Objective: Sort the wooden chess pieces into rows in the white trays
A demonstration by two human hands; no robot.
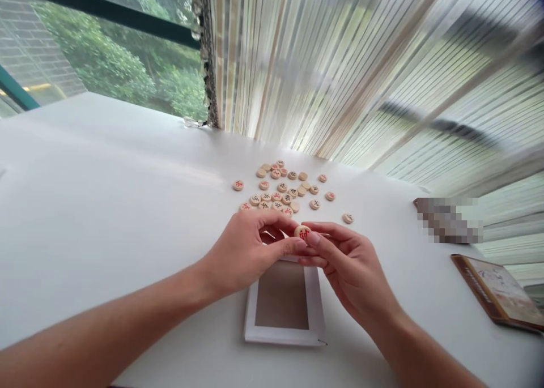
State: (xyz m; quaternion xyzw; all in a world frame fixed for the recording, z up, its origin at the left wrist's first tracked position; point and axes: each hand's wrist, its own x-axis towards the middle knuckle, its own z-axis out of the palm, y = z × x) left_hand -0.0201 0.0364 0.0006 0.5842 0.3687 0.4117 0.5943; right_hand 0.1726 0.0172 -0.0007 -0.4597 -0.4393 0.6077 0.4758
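A round piece [302, 232] with a red character is sitting between fingertips — the left hand [254, 245] and the right hand [347, 258] are pinching it together. Below the grip, a white-bordered tray [315, 311] is lying on a white table [127, 224]; beyond the grip, more pieces [282, 187] are lying scattered. Right of the grip — well apart — a flat brown-edged item [501, 291] is resting.

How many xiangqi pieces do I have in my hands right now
1: the red-marked xiangqi piece between your left hand and right hand; they may hide others.
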